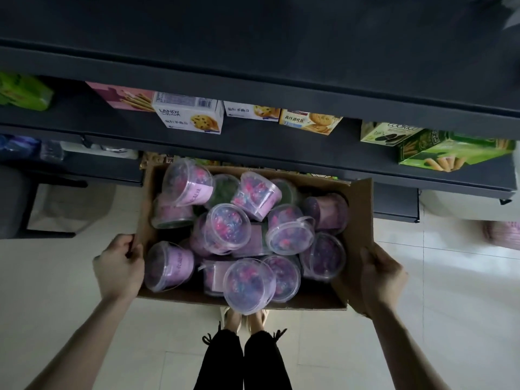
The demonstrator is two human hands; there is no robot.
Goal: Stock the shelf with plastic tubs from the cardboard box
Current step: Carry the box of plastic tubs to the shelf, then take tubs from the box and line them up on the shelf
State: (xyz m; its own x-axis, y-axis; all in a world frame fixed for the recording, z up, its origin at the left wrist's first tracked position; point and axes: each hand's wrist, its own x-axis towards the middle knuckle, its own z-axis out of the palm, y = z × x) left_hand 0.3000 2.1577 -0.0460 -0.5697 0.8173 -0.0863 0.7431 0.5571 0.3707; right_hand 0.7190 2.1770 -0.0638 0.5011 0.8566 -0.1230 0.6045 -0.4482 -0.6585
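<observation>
A pale tiled floor with thin grout lines fills the lower part of the view, evenly and brightly lit. Above it stands a dark grey shelf unit, its boards one over another and lying in shade. On the middle board biscuit boxes sit in a row, white near the middle, with green boxes toward the right edge and a green packet at the left edge. A blurred pink object lies on the floor at the far right.
</observation>
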